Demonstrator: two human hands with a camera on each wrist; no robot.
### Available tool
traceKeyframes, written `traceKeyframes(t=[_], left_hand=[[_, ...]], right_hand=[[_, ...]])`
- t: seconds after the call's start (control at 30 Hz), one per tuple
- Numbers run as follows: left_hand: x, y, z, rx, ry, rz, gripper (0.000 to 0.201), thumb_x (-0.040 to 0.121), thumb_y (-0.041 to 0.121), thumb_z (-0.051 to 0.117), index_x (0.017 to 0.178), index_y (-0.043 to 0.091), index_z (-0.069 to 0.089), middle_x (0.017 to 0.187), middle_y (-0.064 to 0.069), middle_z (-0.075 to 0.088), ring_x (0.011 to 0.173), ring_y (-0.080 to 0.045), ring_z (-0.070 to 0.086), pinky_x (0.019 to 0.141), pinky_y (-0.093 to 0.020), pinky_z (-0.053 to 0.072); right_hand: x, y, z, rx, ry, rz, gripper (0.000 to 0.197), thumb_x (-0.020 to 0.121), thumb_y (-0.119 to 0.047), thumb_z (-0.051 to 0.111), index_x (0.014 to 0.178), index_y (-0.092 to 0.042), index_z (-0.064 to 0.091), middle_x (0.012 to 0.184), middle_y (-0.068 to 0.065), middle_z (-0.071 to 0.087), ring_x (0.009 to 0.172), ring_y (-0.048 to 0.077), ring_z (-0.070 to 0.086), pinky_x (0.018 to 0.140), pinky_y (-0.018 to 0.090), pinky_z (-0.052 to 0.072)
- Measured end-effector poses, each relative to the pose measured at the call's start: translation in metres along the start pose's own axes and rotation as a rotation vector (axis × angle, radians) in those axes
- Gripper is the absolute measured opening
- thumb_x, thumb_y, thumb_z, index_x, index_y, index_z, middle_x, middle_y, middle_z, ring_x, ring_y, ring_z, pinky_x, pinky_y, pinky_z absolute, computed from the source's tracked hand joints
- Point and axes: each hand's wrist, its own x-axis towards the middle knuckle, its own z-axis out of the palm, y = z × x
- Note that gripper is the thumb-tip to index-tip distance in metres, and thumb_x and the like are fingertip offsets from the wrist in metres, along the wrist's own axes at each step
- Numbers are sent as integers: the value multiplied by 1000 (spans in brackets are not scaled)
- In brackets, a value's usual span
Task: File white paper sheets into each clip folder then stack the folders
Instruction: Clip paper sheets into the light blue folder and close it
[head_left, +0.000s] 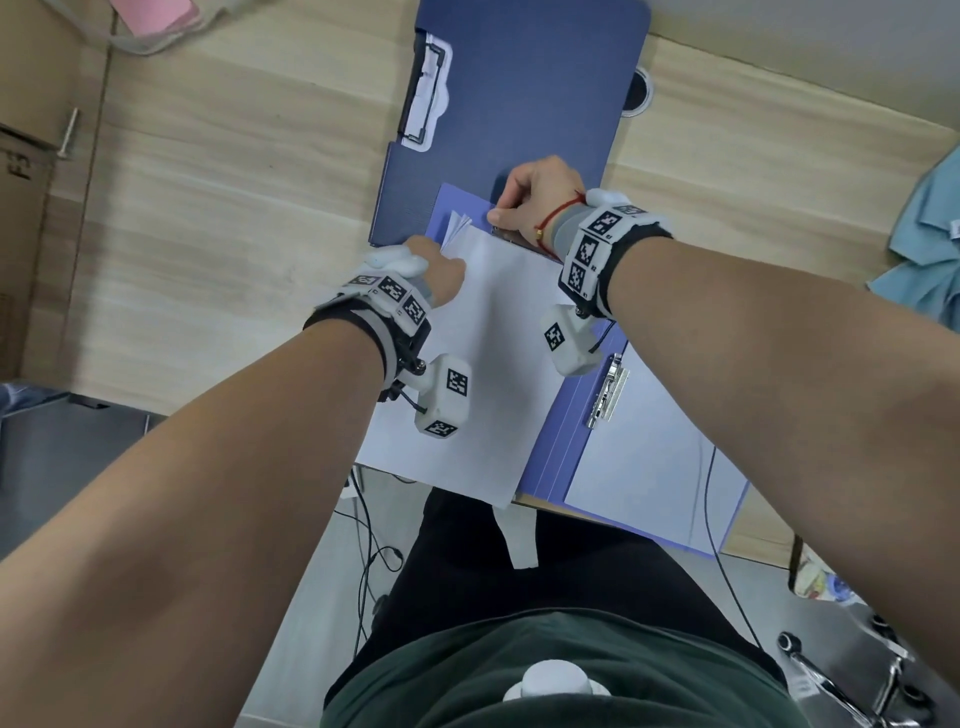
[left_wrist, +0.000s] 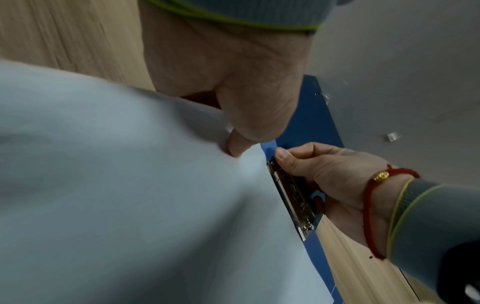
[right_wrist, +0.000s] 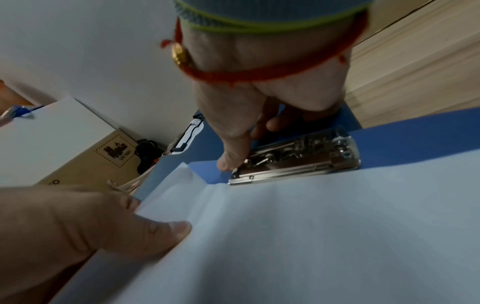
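You can read "UN 3481" on a small square sign with a dotted edge. It is on a brown cardboard box, far off past your left hand. The black-and-white square codes on your wrist bands have no words.

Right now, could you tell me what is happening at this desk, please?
A person is filing white paper into a blue folder on the desk. The right hand holds the folder's metal clip, while the left hand slides the sheets toward it. Another folder lies behind, and one with paper beside.
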Motion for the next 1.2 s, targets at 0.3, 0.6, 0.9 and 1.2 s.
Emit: traceKeyframes(t=[0.3, 0.6, 0.9, 1.2], left_hand=[[-1, 6, -3, 63, -28, -10, 37, 100, 24, 43, 119, -4, 58, 96, -8, 47, 89, -21, 45, 77, -30, 33], [-8, -4, -6, -18, -18, 20, 55, 95, 40, 51, 131, -3, 51, 130, -19, 57, 110, -37, 58, 89, -39, 44], [-12, -6, -12, -17, -16, 72, 66, 93, 47, 55, 130, -7, 51, 138, -22, 52, 122, -40, 54, 101, -46, 43], [-8, -4, -9, -106, -23, 42, 61, 92, 42, 55, 122, -11, 54, 122, -27, 60, 108, -44, 60, 89, -46, 48]], right_hand=[[-19, 17, -22, 330, 51, -53, 24, 73, -21, 73, 58, -24, 55, 58, -12, 54, 54, 2, 49, 60, 20, 42], [-40, 60, -45, 325, -55, 224, 24, 76, 0, 61, 74, -22, 55, 64, 0, 57, 51, 14, 52, 46, 22, 42], [-39, 58, -52, 252, -84, 181, 30, 80, 4, 56, 74, -25, 61, 66, 0, 65, 56, 8, 59, 47, 8, 41], [-37, 61, -54, 257, -83, 154, 29, 81, 8, 59, 77, -21, 63, 68, 1, 65, 47, 1, 60, 54, 9, 48]])
